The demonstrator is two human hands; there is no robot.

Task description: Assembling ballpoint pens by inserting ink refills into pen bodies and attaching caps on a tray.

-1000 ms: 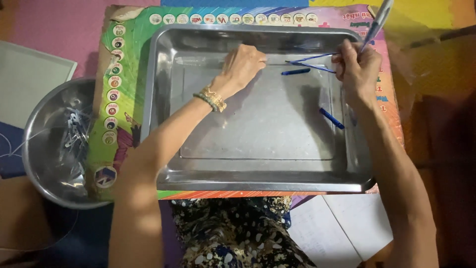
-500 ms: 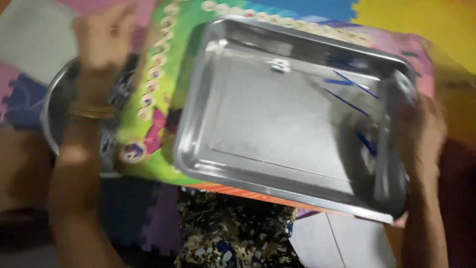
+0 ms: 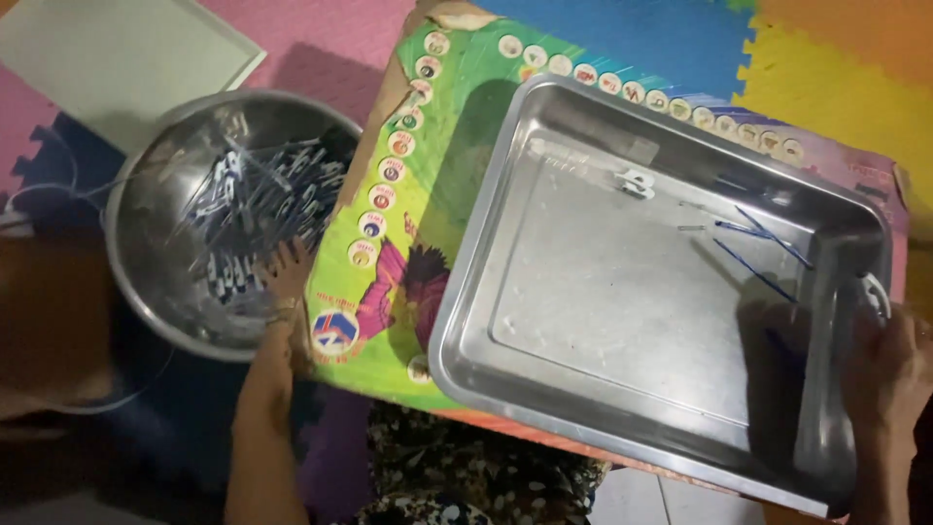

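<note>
The left hand (image 3: 285,274) is down in the round metal bowl (image 3: 146,292) on the left, fingers spread among a heap of thin blue and clear pen parts (image 3: 255,199) that fills the bowl's upper half; the fingers rest on the pieces, and whether they have pinched any cannot be told, since the hand is blurred and half lost among them. A bangle (image 3: 284,313) shows at that wrist, right at the bowl's near rim. Over on the right, the right hand (image 3: 889,369) is at the right end of the big rectangular steel tray (image 3: 622,282), fingers curled around the tray's rim and closed on it. The tray sits tilted across a colourful printed board (image 3: 408,204), green with a row of small round pictures along its edge, and it covers most of that board. Inside the tray, near the right-hand end, lie a few slender blue refills (image 3: 763,233), scattered apart, close to the gripping hand. A pale flat panel (image 3: 117,53) lies at the top left, just beyond the bowl. Everything rests on foam puzzle mats (image 3: 826,68) in pink, blue, yellow and orange.
</note>
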